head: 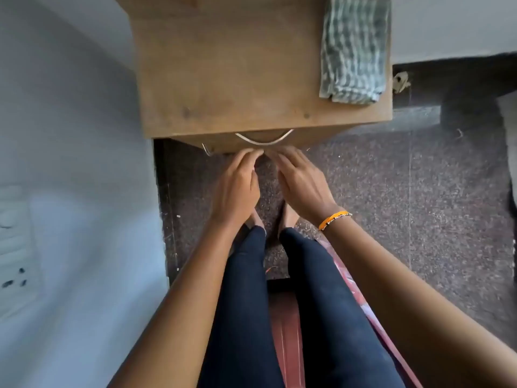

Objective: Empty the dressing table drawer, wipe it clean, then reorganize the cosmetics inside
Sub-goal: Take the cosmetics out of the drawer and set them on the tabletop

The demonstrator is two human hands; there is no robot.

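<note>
1. Stood over the wooden dressing table (223, 65), both arms reaching down to its front edge.
2. Left hand (237, 186) and right hand (302, 183) met fingertip to fingertip at the front face, just below the curved metal drawer handle (264, 139).
3. Fingers of both hands bent at the knuckles and pointed at the wood; tips hidden against the edge, so cannot tell whether anything was pinched or merely touched. No object seen held in either hand.
4. Drawer front (251, 144) directly ahead of the fingertips and appeared closed, flush under the tabletop; contents not visible, cosmetics not in view.
5. Handle's long axis ran crosswise to both hands, left to right, centred between them; neither hand plainly nearer, both about equally placed beneath it.
6. Second, smaller metal piece (207, 151) just outboard of the left hand's fingertips, possibly another handle's end.
7. Folded green-and-white striped cloth (355, 49) well beyond the hands, on the far right of the tabletop, likely meant for wiping.
8. Judged as the very start: drawer not yet opened, nothing emptied.
9. Below the hands, speckled dark stone floor (391, 177); pale wall (70, 135) close on the left side, leaving little room there.
</note>
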